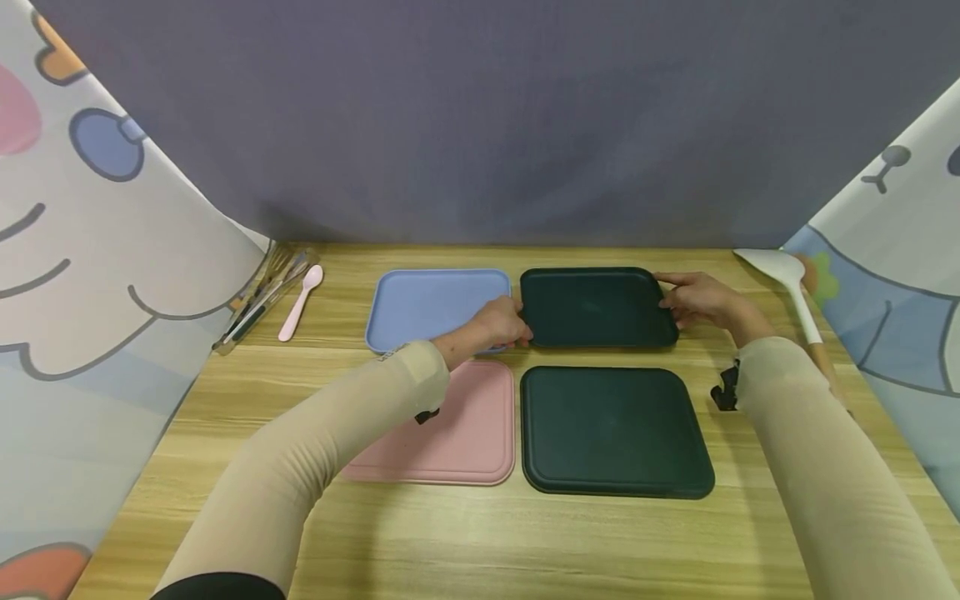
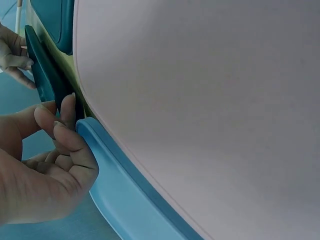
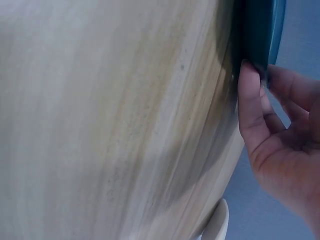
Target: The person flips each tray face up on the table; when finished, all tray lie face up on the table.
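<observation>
A dark green tray at the back right of the group is held at both short ends. My left hand pinches its left edge between thumb and curled fingers, close beside the light blue tray. On the opposite side my right hand pinches the right edge; in the right wrist view the thumb and fingers grip the tray's rim. The held tray looks slightly raised in the left wrist view. In front of it lies a second dark green tray, and a pink tray lies beneath my left forearm.
At the left edge lie a pink spoon and a clear packet of cutlery. A white spatula with a wooden handle lies along the right edge. A grey cloth wall stands behind the wooden table.
</observation>
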`<state>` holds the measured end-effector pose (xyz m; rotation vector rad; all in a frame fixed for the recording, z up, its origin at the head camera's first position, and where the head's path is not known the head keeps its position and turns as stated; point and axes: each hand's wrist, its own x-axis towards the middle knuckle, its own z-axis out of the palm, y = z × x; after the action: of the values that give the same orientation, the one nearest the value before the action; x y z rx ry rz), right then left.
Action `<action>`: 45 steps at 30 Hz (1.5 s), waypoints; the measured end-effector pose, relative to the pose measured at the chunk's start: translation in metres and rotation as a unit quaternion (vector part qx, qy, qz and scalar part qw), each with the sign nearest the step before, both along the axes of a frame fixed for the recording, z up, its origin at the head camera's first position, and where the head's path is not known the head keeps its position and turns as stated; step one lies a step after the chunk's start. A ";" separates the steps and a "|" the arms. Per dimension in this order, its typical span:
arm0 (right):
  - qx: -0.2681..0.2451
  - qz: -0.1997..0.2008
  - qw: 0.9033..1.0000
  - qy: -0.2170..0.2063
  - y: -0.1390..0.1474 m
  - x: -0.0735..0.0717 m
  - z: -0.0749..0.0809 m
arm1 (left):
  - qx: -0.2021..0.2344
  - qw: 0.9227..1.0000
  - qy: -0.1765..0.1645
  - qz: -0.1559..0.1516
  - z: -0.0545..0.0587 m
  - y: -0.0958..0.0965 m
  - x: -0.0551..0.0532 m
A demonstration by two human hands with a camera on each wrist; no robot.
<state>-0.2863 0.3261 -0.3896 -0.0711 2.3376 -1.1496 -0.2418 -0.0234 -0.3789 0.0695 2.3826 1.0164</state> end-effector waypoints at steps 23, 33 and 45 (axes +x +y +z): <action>0.055 0.011 0.998 0.030 -0.012 0.004 0.002 | -0.028 0.998 -0.019 -0.048 0.008 0.004 0.001; 0.058 0.011 0.998 0.030 -0.011 0.003 0.001 | -0.022 0.998 -0.013 -0.060 0.009 0.002 0.003; 0.057 0.010 0.998 0.036 -0.004 0.010 0.014 | -0.135 0.976 0.124 -0.118 0.039 -0.047 0.023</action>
<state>-0.2763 0.3220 -0.3754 -0.0958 2.4551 -1.0165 -0.2186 -0.0702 -0.3394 0.3907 2.6363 0.5962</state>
